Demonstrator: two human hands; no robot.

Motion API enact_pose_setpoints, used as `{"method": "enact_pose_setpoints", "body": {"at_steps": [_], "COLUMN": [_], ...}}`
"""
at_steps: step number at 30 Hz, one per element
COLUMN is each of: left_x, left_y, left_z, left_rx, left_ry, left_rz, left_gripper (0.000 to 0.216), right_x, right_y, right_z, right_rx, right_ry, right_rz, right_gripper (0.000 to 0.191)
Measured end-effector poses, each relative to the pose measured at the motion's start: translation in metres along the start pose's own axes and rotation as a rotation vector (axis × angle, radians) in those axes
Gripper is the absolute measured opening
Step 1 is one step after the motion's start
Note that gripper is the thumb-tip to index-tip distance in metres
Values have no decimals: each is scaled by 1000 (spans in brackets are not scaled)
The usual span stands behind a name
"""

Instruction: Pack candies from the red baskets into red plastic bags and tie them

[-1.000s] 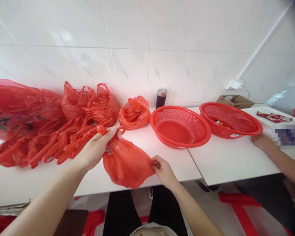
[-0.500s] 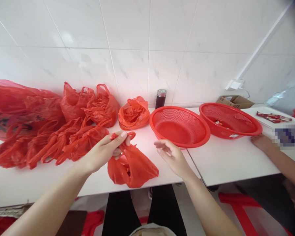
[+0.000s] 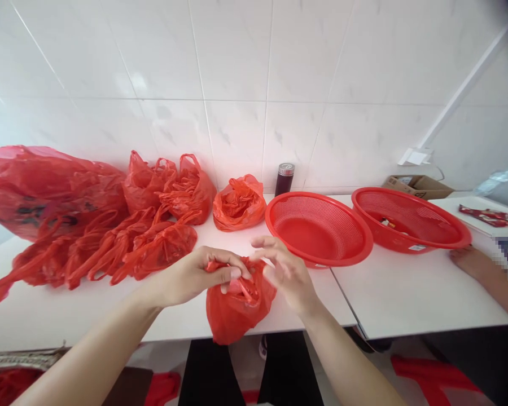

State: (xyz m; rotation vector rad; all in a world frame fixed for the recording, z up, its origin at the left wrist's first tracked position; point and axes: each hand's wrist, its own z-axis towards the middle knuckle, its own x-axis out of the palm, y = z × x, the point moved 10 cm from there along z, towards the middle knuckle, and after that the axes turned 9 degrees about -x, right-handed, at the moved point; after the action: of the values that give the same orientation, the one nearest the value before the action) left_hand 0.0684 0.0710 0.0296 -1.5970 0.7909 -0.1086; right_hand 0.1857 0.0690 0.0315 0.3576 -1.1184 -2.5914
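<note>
A red plastic bag (image 3: 232,316) rests at the front edge of the white table, its top gathered up. My left hand (image 3: 207,276) pinches the bag's handles between thumb and fingers. Just right of it, my right hand (image 3: 285,273) is held over the bag's right side, fingers apart and curved. Whether its fingertips touch the plastic I cannot tell. Several red bags with long handles (image 3: 122,248) lie in a row to the left of my left hand. What the bag contains is hidden from this side.
An empty-looking red plastic basket (image 3: 317,231) stands beyond my right hand. Another red basket (image 3: 410,220) holds a few small wrapped items; a co-worker's hand (image 3: 469,262) is at its rim. A dark flask (image 3: 284,179), an open bag of bags (image 3: 239,203) and a cardboard box (image 3: 419,186) line the wall.
The bag's handles have been drawn together and lowered toward the bag, with my left hand moving right. My right hand has come closer to the bag. The view has shifted slightly left.
</note>
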Motion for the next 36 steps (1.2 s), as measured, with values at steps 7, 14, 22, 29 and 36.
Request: {"method": "enact_pose_setpoints", "body": {"at_steps": [7, 14, 22, 29, 36], "left_x": [2, -2, -31, -15, 0], "left_y": [-19, -17, 67, 159, 152], "left_z": [-4, -11, -20, -74, -46], "left_rx": [244, 352, -52, -252, -88], "left_ry": [-493, -699, -629, -845, -1017], "left_rz": [674, 678, 290, 67, -235], "left_gripper": [29, 36, 38, 44, 38], "right_x": [16, 23, -47, -83, -32], "right_y": [-63, -58, -58, -106, -109], "right_z": [-4, -5, -27, -99, -84], "right_rx": [338, 361, 272, 460, 368], "right_ry": [-17, 68, -316, -623, -407], "right_rz": [180, 289, 6, -53, -455], "right_gripper": [44, 25, 30, 35, 34]}}
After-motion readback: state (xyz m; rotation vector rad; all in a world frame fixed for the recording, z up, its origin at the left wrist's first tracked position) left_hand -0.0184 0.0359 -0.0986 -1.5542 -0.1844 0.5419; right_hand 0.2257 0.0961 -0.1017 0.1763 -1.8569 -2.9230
